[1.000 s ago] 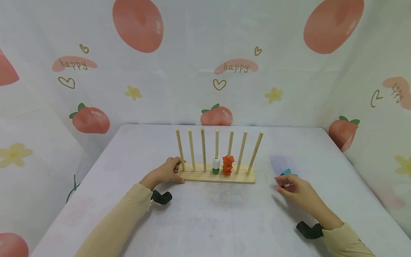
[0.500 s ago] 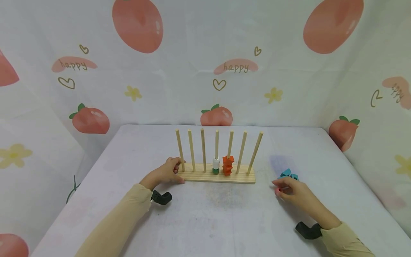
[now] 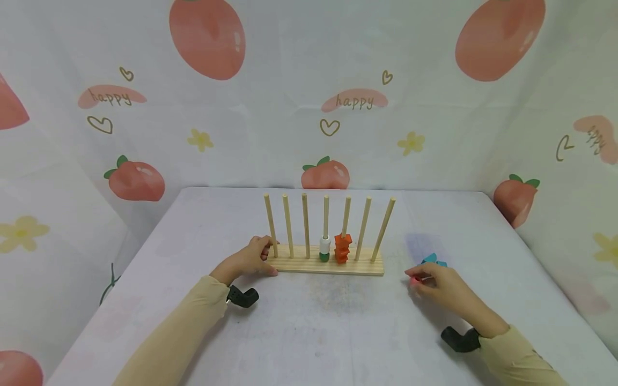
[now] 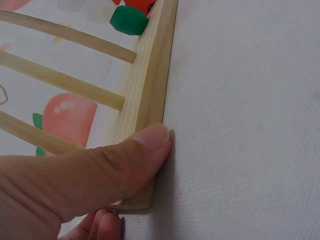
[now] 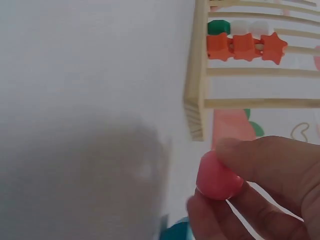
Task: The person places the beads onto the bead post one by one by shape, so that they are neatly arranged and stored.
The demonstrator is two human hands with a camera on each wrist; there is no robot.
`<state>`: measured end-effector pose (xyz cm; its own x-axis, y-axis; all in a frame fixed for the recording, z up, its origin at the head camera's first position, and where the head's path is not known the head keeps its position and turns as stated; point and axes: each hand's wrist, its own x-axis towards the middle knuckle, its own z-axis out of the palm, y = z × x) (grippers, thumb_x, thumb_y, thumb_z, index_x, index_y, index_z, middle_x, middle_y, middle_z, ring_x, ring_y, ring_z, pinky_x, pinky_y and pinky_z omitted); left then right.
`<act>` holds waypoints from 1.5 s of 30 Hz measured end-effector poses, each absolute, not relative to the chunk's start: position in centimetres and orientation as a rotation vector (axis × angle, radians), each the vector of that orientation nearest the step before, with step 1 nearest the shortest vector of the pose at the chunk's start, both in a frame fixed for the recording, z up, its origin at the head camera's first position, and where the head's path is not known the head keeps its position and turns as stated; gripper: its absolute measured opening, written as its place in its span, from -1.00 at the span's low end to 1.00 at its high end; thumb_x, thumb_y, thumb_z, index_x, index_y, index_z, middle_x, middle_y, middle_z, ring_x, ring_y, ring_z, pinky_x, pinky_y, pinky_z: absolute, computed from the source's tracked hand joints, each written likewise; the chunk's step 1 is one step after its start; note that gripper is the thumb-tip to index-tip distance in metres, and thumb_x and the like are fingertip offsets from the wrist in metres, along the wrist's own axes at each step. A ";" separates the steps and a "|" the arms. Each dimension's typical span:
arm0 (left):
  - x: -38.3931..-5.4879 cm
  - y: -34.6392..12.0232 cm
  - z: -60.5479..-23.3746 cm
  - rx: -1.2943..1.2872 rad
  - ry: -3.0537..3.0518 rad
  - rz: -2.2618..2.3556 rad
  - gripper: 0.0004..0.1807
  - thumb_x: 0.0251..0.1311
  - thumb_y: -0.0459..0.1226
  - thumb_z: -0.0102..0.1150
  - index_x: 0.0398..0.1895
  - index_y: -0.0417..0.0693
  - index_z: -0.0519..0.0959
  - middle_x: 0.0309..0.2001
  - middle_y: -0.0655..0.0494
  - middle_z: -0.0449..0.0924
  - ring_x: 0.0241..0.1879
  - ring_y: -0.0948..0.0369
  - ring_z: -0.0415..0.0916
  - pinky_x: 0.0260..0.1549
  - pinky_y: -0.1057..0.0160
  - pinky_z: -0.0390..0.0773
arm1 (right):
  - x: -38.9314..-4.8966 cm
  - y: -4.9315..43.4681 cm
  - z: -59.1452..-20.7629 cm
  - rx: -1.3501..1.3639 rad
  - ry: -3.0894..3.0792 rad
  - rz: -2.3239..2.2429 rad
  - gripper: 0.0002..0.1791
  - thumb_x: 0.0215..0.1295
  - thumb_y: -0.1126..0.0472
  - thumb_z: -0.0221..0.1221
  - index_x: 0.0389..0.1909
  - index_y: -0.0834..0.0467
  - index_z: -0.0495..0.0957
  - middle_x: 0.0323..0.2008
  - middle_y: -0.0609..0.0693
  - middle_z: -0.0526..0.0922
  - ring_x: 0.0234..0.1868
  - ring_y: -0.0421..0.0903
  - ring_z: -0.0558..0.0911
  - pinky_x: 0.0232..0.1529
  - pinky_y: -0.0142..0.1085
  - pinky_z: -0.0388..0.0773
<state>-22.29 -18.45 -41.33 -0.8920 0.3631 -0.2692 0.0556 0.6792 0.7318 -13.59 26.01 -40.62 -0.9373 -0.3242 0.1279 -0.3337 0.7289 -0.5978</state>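
Bead (image 5: 216, 179) pinched, rack (image 3: 301, 265) gripped.
Left hand (image 3: 247, 260) clasps the rack's nine-o'clock end, probably to steady it; right hand (image 3: 443, 285), well apart, pinches the bead just past three o'clock of the rack.

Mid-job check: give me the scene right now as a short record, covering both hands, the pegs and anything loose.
Left hand: grips left end of wooden rack
Right hand: holds pink bead, apart from rack
Fourth peg from left: green bead at base, two white beads above
Fifth peg: three orange star beads
Other five pegs: bare
Loose on table: blue pieces, partly hidden by right hand; count unclear
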 end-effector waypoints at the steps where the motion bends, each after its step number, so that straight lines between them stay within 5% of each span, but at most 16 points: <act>1: -22.3 -18.4 -41.4 0.330 2.499 1.072 -0.34 -0.15 -0.36 0.53 0.03 -0.16 0.35 -0.18 -0.01 0.10 -0.17 0.09 0.12 -0.22 0.19 0.21 | -13.7 25.9 -40.4 0.555 -2.892 1.014 -0.78 0.16 0.38 0.30 -0.15 0.27 0.65 -0.20 0.08 0.70 -0.21 -0.08 0.68 -0.27 -0.38 0.61; 10: -22.3 -18.4 -41.3 0.326 2.497 1.074 -0.37 -0.16 -0.37 0.53 -0.04 -0.16 0.32 -0.19 -0.01 0.09 -0.18 0.09 0.11 -0.24 0.19 0.20 | -14.3 24.9 -37.5 0.477 -2.716 1.060 -0.74 0.14 0.31 0.34 -0.12 0.21 0.66 -0.21 0.07 0.68 -0.32 -0.28 0.67 -0.47 -0.43 0.57; 18: -22.3 -18.4 -41.3 0.333 2.498 1.082 -0.32 -0.15 -0.38 0.52 0.07 -0.19 0.36 -0.19 -0.02 0.10 -0.18 0.08 0.11 -0.23 0.19 0.20 | -15.1 24.1 -35.3 0.646 -2.398 1.079 -0.64 -0.04 0.51 0.37 -0.16 0.24 0.66 -0.22 0.05 0.67 -0.23 -0.51 0.56 -0.22 -0.64 0.50; 29: -22.2 -18.4 -41.5 0.329 2.504 1.083 -0.32 -0.16 -0.37 0.52 0.07 -0.19 0.37 -0.18 -0.03 0.10 -0.17 0.08 0.12 -0.22 0.18 0.20 | -15.3 22.6 -33.1 0.878 -2.084 1.302 -0.53 -0.20 0.69 0.35 -0.15 0.41 0.60 -0.18 0.14 0.63 -0.13 -0.26 0.61 -0.12 -0.50 0.55; 40: -22.3 -18.5 -41.6 0.350 2.503 1.083 -0.35 -0.16 -0.36 0.53 -0.01 -0.18 0.34 -0.19 -0.01 0.10 -0.18 0.09 0.12 -0.23 0.19 0.20 | -16.3 20.0 -30.1 0.944 -1.894 1.350 -0.67 0.02 0.41 0.36 -0.18 0.48 0.59 -0.17 0.19 0.62 -0.13 -0.18 0.62 -0.03 -0.46 0.53; 45: -22.4 -18.5 -41.6 0.360 2.501 1.085 -0.37 -0.16 -0.36 0.53 -0.05 -0.18 0.32 -0.20 -0.02 0.10 -0.18 0.09 0.12 -0.24 0.19 0.20 | -17.5 18.9 -29.0 0.971 -1.864 1.341 -0.68 -0.04 0.54 0.35 -0.19 0.45 0.60 -0.21 0.20 0.62 -0.15 -0.16 0.61 -0.01 -0.44 0.53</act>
<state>-22.38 -18.55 -41.60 -0.8914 0.3794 -0.2478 0.0783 0.6675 0.7405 -17.52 18.89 -29.02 -0.5247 -0.1984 0.8279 -0.8480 0.2078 -0.4876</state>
